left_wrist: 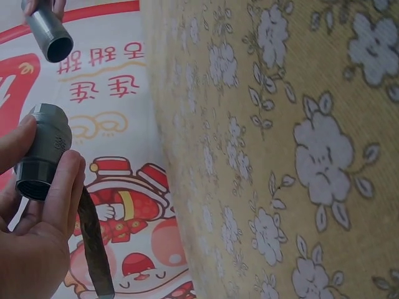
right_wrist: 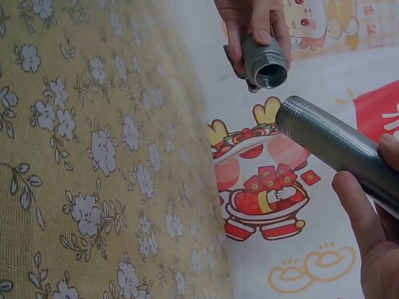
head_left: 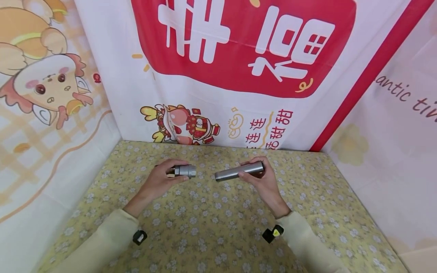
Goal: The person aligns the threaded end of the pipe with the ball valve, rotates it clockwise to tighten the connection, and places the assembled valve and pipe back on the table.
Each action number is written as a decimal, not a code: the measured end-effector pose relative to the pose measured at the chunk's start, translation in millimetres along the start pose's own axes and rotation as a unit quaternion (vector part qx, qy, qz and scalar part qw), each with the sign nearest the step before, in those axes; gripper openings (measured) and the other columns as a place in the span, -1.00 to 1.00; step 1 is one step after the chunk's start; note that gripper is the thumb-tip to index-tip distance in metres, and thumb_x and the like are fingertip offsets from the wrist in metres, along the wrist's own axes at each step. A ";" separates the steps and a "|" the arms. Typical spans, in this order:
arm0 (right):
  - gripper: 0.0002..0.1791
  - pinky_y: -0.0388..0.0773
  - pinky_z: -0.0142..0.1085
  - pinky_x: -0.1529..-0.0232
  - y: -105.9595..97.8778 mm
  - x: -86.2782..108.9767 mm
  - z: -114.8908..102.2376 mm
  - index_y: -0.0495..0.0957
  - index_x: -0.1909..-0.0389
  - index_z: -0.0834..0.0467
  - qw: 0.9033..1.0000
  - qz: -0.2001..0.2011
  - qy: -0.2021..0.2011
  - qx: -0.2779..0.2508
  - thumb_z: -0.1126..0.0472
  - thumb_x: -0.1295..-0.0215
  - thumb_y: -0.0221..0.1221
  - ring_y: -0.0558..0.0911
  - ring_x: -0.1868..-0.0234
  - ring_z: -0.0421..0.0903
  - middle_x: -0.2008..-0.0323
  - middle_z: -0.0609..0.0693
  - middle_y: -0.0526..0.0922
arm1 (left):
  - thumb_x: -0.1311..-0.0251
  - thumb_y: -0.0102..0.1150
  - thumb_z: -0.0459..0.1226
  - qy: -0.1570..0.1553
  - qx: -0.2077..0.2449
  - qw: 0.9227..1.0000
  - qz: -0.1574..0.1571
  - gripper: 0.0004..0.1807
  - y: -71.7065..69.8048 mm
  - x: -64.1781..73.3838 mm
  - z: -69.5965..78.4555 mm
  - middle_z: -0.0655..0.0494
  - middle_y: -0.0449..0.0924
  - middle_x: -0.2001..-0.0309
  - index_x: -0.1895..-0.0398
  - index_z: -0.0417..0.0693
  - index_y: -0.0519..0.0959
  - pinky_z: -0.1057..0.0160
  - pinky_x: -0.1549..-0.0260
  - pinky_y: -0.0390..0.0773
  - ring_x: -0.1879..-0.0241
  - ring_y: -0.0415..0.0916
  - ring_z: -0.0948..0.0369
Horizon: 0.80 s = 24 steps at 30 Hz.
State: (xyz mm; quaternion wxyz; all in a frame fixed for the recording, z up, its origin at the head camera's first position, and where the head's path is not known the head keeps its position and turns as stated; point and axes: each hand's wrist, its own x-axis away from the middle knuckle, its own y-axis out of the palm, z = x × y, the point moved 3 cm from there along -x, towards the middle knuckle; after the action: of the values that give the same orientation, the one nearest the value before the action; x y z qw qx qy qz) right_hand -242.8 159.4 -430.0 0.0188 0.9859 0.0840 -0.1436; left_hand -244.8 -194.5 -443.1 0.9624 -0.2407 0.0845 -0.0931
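Note:
My left hand (head_left: 159, 179) grips a grey metal ball valve (head_left: 184, 171) between thumb and fingers. Hexagonal ends show on the valve, and a long dark lever (left_wrist: 92, 240) sticks out beside the fingers in the left wrist view. In the right wrist view the valve's open threaded mouth faces the pipe. A straight steel pipe (head_left: 235, 173) is held in my right hand (head_left: 266, 184), thumb on the near side. Its threaded end (right_wrist: 292, 115) points left at the valve, with a gap between the two.
Both hands are above a table with a yellow flowered cloth (head_left: 205, 227). A white and red printed curtain (head_left: 211, 85) hangs along the back edge, with printed side sheets (head_left: 58, 159) at left and right. Dark devices (head_left: 139, 237) sit at the sleeve cuffs.

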 end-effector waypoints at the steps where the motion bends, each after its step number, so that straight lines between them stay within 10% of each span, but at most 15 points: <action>1: -0.44 0.84 -0.18 -0.11 -0.4 0.3 0.0 0.35 -0.27 0.30 1.000 0.003 0.003 -0.006 0.44 -0.40 0.42 0.76 -0.15 -0.06 -0.30 0.40 0.59 | -0.41 0.49 -0.11 0.001 -0.004 1.000 0.000 -0.45 0.4 0.1 0.8 -0.12 0.52 -0.39 -0.43 0.18 0.62 0.08 0.02 0.74 -0.29 0.60 -0.19; 24: -0.64 0.84 -0.07 -0.10 -2.8 12.0 0.2 0.40 0.02 0.29 0.998 0.026 0.044 -0.049 0.46 -0.39 0.41 0.78 -0.11 -0.09 -0.14 0.08 0.70 | -0.42 0.48 -0.10 0.035 0.018 0.999 -0.015 -0.50 15.5 4.9 18.3 0.03 0.59 -0.33 -0.39 0.25 0.64 0.10 -0.02 0.71 -0.23 0.63 -0.06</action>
State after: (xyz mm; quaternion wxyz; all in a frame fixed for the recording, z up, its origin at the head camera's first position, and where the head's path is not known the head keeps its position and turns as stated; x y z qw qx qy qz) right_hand -232.0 164.1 -433.7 0.0667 0.9910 0.0656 -0.0955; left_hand -234.1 -173.9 -435.2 0.9615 -0.2216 0.1127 -0.1173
